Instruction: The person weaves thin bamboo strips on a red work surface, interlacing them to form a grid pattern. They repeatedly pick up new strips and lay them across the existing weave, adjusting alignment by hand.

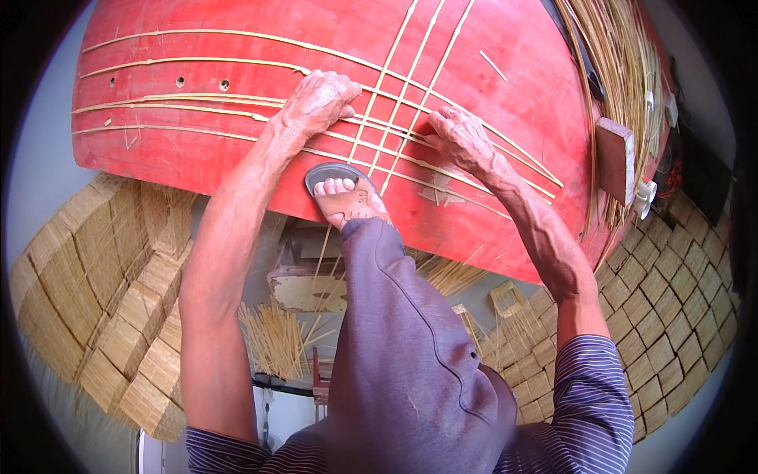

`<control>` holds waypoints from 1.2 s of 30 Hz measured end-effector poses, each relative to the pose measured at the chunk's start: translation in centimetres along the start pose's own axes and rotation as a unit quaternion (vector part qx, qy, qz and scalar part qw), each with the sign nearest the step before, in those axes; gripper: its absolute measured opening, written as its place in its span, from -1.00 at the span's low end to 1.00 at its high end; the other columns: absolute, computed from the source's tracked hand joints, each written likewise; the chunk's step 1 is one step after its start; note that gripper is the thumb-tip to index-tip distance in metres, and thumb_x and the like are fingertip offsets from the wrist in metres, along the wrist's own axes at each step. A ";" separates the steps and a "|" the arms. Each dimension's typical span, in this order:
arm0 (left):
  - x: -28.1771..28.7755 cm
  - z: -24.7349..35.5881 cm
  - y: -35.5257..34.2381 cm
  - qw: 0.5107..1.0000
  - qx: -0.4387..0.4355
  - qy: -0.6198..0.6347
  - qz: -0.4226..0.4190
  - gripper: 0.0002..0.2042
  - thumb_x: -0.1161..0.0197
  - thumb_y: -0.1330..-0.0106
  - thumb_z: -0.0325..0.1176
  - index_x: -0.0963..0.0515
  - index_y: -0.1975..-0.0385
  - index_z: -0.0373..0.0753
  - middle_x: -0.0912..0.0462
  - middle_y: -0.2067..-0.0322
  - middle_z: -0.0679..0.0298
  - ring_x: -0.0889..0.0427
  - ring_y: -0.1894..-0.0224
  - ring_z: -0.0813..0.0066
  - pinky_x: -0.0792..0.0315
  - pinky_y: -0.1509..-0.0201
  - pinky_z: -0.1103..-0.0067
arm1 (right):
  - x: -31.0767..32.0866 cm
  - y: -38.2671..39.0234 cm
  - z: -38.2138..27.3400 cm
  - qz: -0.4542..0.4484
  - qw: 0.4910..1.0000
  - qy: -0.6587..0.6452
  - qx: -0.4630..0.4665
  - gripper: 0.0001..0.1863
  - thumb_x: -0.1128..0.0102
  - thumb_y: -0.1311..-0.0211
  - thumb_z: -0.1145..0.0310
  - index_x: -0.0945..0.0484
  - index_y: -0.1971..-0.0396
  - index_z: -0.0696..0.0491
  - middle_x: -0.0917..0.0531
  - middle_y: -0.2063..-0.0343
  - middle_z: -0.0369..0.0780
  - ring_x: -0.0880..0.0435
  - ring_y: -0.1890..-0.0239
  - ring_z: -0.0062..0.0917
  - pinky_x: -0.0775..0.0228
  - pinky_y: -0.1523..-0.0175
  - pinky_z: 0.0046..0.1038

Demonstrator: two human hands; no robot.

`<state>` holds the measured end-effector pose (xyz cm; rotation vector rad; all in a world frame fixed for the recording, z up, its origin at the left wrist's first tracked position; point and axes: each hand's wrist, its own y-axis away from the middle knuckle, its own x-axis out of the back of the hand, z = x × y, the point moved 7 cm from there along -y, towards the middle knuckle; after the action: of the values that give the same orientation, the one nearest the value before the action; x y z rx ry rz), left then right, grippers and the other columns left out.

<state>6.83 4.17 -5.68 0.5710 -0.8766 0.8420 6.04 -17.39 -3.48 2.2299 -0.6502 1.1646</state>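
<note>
Pale bamboo strips [158,32] run side to side across a red board [505,118], and three more strips [390,63] cross over them, forming an open lattice. My left hand [316,103] is closed, its curled fingers on a side-running strip left of the crossing. On the other side of the lattice, my right hand [459,141] pinches what looks like the same strip, its fingertips partly hidden. Between my hands, my sandalled foot [351,193] rests at the board's near edge, by the lower ends of the crossing strips.
A thick bundle of long strips [612,47] lies at the far right, beside a worn wooden block [615,158]. Stacked woven bundles stand at the lower left [71,253] and right [663,300]. Below the board lies a heap of short strips [272,340].
</note>
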 end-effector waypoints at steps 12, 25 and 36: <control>0.4 0.6 -0.2 0.999 -0.016 -0.006 0.039 -0.82 -0.35 -0.14 -0.39 -0.45 0.39 -0.20 -0.50 0.41 0.16 -0.53 0.26 0.11 -0.45 0.19 0.24 | -1.3 -0.2 1.6 -0.020 0.999 -0.040 -0.021 -0.86 -0.23 -0.17 0.42 -0.49 0.45 0.16 -0.54 0.48 -0.03 -0.59 0.34 -0.07 -0.43 0.29 -0.10; 0.3 -0.1 -0.8 1.000 0.000 0.014 0.027 -0.81 -0.36 -0.15 -0.39 -0.47 0.35 -0.24 -0.56 0.39 0.15 -0.58 0.24 0.10 -0.50 0.15 0.25 | -1.3 -0.4 1.5 -0.039 0.998 -0.023 -0.042 -0.86 -0.16 -0.22 0.37 -0.52 0.43 0.13 -0.55 0.47 -0.04 -0.59 0.33 -0.09 -0.44 0.25 -0.09; 0.3 3.4 3.0 0.998 0.035 0.020 0.051 -0.85 -0.31 -0.18 -0.43 -0.48 0.32 -0.21 -0.45 0.34 0.13 -0.56 0.27 0.10 -0.49 0.24 0.26 | -0.7 -0.1 0.4 -0.013 0.999 -0.018 -0.034 -0.71 -0.35 -0.07 0.26 -0.48 0.39 0.14 -0.51 0.42 -0.04 -0.53 0.27 -0.09 -0.38 0.16 -0.10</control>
<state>2.97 3.51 -3.32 0.5715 -0.8472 0.9764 5.99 -17.47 -4.30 2.2002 -0.6617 1.0769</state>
